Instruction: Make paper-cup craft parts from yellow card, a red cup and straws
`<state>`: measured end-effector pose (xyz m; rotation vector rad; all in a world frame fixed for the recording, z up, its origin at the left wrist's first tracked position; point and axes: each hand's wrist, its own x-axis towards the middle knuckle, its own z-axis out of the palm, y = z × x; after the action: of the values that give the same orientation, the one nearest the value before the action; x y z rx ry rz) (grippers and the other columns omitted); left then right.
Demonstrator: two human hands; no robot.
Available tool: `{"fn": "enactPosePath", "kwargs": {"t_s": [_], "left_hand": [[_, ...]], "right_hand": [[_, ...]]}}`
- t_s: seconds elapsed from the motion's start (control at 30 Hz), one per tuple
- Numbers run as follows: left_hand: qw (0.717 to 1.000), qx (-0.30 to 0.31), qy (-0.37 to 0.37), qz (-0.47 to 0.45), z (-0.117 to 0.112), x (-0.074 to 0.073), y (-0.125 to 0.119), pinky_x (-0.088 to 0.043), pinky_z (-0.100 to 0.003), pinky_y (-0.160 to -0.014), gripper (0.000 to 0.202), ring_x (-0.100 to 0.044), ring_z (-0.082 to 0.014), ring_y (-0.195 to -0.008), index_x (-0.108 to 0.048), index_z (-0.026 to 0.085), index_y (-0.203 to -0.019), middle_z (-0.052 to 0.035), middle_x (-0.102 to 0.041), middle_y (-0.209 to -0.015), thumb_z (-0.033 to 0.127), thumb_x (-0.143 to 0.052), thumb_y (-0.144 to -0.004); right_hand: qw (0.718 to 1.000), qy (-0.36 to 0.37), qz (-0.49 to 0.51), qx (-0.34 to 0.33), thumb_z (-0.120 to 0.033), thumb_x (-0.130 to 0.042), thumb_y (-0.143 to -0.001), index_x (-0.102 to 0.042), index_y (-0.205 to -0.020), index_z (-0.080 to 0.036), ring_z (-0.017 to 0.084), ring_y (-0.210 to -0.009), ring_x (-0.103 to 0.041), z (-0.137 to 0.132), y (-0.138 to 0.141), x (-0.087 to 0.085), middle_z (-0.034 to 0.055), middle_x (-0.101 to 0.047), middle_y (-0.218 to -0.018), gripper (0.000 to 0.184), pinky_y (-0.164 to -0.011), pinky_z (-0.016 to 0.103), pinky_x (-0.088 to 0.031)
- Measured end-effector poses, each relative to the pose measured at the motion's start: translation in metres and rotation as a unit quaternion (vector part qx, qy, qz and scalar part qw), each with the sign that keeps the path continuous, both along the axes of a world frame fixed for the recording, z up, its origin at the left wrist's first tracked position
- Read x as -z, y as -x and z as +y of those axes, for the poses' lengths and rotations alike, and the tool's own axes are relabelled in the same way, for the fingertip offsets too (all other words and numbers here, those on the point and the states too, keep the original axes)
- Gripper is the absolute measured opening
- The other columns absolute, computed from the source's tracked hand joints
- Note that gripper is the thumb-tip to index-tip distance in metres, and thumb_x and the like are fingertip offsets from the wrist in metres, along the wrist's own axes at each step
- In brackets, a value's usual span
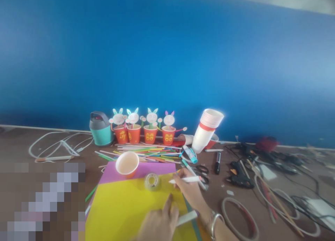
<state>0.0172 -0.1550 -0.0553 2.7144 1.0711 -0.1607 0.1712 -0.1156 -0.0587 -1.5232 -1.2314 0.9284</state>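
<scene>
In my right hand (184,185) a slim white marker (190,179) with a pinkish end is pinched, lying nearly level over the upper right of a yellow paper sheet (125,202). My left hand (159,221) rests low on that sheet, its index finger stretched forward. A white strip-like piece (187,218) lies by its fingers; what it is, I cannot tell. Between and beyond the hands sits a roll of clear tape (151,181). One paper cup (127,164) stands on the purple sheet (159,167) under the yellow one.
Several red cups (149,135) with bunny-faced figures stand at the back, beside a turquoise container (101,131). Coloured sticks (146,150) lie before them. To the right are stacked white cups (205,131), scissors (202,173), a black marker (217,163), a glue gun (239,178) and cables.
</scene>
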Motion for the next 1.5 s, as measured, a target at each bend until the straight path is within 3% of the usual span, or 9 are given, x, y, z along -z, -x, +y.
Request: {"fn": "enactPosePath", "kwargs": {"t_s": [0.13,0.37,0.63,0.8,1.23,1.5], "left_hand": [[1.0,0.012,-0.012,0.018,-0.001,0.0,-0.001,-0.059,-0.032,-0.057,0.043,-0.072,-0.022,-0.069,-0.046,0.012,-0.129,-0.0249,-0.05,-0.136,0.007,-0.036,-0.088],[0.999,0.027,-0.031,0.028,-0.002,0.003,0.0,-0.058,-0.033,-0.052,0.04,-0.071,-0.0238,-0.065,-0.046,0.01,-0.128,-0.0277,-0.054,-0.13,0.01,-0.038,-0.089],[0.999,0.035,0.024,0.027,0.001,-0.014,0.002,-0.058,-0.041,-0.065,0.027,-0.071,-0.0263,-0.077,-0.061,0.017,-0.108,-0.02,-0.057,-0.13,0.017,-0.042,-0.09],[0.999,0.04,0.009,0.031,0.001,-0.011,0.001,-0.056,-0.037,-0.058,0.029,-0.071,-0.0259,-0.071,-0.06,0.016,-0.109,-0.0207,-0.062,-0.12,0.016,-0.039,-0.09],[0.998,0.047,0.004,0.042,0.001,-0.014,0.0,-0.055,-0.034,-0.052,0.032,-0.071,-0.0247,-0.064,-0.059,0.016,-0.111,-0.0227,-0.059,-0.124,0.013,-0.036,-0.088],[0.996,0.043,0.041,0.064,0.002,-0.024,-0.002,-0.057,-0.038,-0.056,0.034,-0.071,-0.0269,-0.07,-0.058,0.015,-0.115,-0.0237,-0.055,-0.129,0.011,-0.038,-0.088]], "right_hand": [[1.0,0.01,-0.022,0.006,-0.033,-0.06,-0.074,-0.043,-0.057,-0.024,0.015,-0.05,-0.056,0.001,0.0,0.003,-0.0031,-0.057,-0.048,0.025,-0.05,0.025,-0.04],[0.999,-0.003,-0.05,0.008,-0.031,-0.056,-0.074,-0.04,-0.055,-0.024,0.014,-0.045,-0.051,0.0,0.0,0.009,-0.0056,-0.05,-0.043,0.025,-0.049,0.025,-0.039],[0.998,0.007,-0.064,0.001,-0.029,-0.053,-0.072,-0.039,-0.055,-0.024,0.013,-0.045,-0.05,0.0,0.002,0.008,-0.0056,-0.05,-0.043,0.022,-0.047,0.024,-0.037],[0.998,0.006,-0.061,-0.005,-0.031,-0.054,-0.073,-0.04,-0.056,-0.024,0.014,-0.048,-0.054,0.0,0.003,0.009,-0.0052,-0.051,-0.045,0.023,-0.05,0.025,-0.039],[0.998,0.006,-0.058,-0.006,-0.029,-0.055,-0.073,-0.041,-0.057,-0.024,0.014,-0.047,-0.052,0.0,0.003,0.009,-0.0051,-0.053,-0.046,0.022,-0.05,0.025,-0.038],[0.999,0.015,-0.052,-0.007,-0.03,-0.055,-0.073,-0.041,-0.058,-0.024,0.016,-0.05,-0.056,0.001,0.002,0.013,-0.0048,-0.053,-0.045,0.021,-0.052,0.026,-0.04]]}}
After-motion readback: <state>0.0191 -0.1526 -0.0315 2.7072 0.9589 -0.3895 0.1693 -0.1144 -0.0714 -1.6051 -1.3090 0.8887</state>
